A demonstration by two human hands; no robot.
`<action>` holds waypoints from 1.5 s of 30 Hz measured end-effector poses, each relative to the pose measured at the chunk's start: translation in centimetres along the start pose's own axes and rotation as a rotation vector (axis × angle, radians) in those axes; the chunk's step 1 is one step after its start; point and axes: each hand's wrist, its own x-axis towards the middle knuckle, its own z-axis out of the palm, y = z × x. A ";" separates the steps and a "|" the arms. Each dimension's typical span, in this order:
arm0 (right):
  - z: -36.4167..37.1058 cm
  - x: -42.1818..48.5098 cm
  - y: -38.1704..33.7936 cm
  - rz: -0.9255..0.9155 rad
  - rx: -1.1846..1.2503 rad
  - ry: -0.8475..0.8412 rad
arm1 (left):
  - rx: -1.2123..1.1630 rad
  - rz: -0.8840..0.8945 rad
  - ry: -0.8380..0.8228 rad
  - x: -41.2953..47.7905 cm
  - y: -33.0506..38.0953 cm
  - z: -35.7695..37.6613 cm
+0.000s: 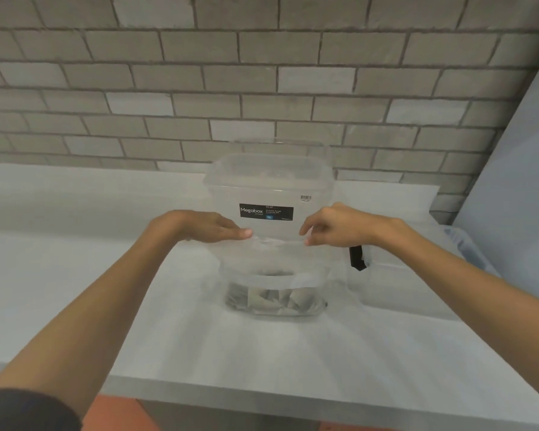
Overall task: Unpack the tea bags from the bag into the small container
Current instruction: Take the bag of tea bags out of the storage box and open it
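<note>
Tea bags (274, 300): heaped inside clear plastic holder (274, 276), below and between both hands. Left hand (209, 228) flat, fingers straight against the plastic. Right hand (333, 225) curled; cannot tell whether gripping.

light: even, soft, bright | shadows: faint | focus: slightly soft – wide-angle bending at edges
</note>
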 end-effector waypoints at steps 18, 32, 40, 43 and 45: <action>1.9 -0.2 -4.1 0.103 0.127 0.155 | 0.037 0.204 -0.153 1.2 2.5 1.5; -1.6 -1.7 -4.8 0.040 0.110 0.454 | 0.011 0.518 0.777 -0.9 3.6 1.2; -0.9 -0.6 -5.8 0.044 0.212 0.330 | 0.006 0.618 0.982 -0.9 2.4 3.3; -0.9 -0.4 -6.0 0.072 0.305 0.319 | 0.184 0.719 1.081 -0.5 2.1 4.1; -0.9 -0.3 -6.1 0.088 0.366 0.293 | 0.253 0.760 1.130 -0.1 2.1 4.3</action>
